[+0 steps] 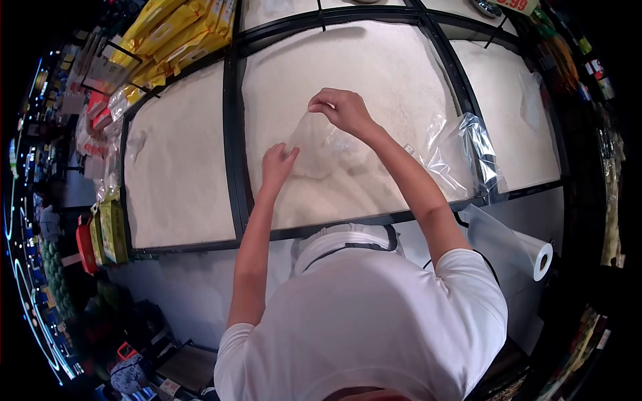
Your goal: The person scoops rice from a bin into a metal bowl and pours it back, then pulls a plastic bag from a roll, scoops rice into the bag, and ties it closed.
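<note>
Centre evenly lit, bright; surroundings dim. Glare streaked clear plastic. Fisheye bent edges, corners black; small edge details too soft to read.

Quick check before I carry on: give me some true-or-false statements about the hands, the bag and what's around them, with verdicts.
1. The left hand and right hand both hold a thin clear plastic bag. True.
2. The right hand is buried in the pale loose fill. False: it is above the fill, pinching the bag.
3. Glossy clear plastic lies over the divider right of the middle bin. True.
4. The yellow packages are at the lower right. False: the yellow packages are at the upper left.
</note>
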The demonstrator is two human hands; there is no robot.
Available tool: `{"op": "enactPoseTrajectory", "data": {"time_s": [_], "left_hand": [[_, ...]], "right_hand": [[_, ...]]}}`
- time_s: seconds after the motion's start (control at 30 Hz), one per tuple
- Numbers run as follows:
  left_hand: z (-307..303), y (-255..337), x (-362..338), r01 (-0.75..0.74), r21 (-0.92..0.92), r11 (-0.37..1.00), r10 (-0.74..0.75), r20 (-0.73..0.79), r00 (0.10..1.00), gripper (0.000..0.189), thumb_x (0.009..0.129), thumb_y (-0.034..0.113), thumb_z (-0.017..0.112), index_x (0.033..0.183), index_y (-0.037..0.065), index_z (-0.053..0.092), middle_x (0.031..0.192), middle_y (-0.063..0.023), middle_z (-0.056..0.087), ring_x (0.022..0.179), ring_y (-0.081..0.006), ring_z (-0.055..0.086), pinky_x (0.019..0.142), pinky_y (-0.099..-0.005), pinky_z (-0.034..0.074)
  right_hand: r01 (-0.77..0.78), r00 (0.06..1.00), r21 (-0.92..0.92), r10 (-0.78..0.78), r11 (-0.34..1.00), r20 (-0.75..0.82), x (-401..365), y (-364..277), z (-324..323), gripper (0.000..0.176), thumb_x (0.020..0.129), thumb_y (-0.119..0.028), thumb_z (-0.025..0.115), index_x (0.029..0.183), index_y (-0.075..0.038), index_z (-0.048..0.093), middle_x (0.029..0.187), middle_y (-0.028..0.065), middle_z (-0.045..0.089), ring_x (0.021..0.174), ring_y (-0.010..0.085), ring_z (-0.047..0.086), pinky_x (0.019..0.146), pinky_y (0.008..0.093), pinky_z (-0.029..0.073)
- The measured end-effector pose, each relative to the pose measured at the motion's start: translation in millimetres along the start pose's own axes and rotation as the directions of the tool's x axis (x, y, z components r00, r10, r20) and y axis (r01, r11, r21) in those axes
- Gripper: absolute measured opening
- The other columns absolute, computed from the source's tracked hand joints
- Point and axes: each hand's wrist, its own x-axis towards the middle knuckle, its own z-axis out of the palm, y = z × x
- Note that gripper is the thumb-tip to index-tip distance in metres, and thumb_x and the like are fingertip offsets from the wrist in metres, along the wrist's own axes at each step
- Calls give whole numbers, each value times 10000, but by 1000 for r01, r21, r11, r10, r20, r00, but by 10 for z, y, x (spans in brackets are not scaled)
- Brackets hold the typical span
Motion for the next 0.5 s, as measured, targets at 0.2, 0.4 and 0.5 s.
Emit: {"op": "enactPoseTrajectory", "data": {"time_s": [0.2, 0.4, 0.5], "left_hand": [[-315, 74, -88, 114, -135, 984, -124, -69, 990, 309, 856, 304, 710, 866, 17, 595, 701, -158, 587, 558, -259, 482, 569, -341, 418], [-783, 543, 90, -36, -170, 985, -6, -241, 971, 209, 825, 173, 748, 885, 10, 631, 737, -84, 608, 604, -146, 527, 596, -274, 446], [-938, 667, 191, -91, -238, 967, 25, -267, 963, 183, 825, 128, 739, 914, 3, 639, 794, -59, 621, 634, -120, 537, 609, -254, 451]], "right_hand": [[-67, 991, 63, 74, 996, -114, 74, 25, -205, 116, 852, -214, 711, 880, -103, 730, 826, 2, 706, 699, 136, 612, 672, 263, 479], [-66, 964, 167, 105, 984, -242, 161, 111, -429, 117, 824, -241, 746, 866, -131, 754, 762, -15, 705, 605, 87, 544, 587, 238, 443], [-96, 949, 235, 160, 967, -273, 185, 128, -574, 132, 822, -235, 754, 886, -119, 759, 773, -26, 714, 612, 62, 540, 584, 221, 438]]}}
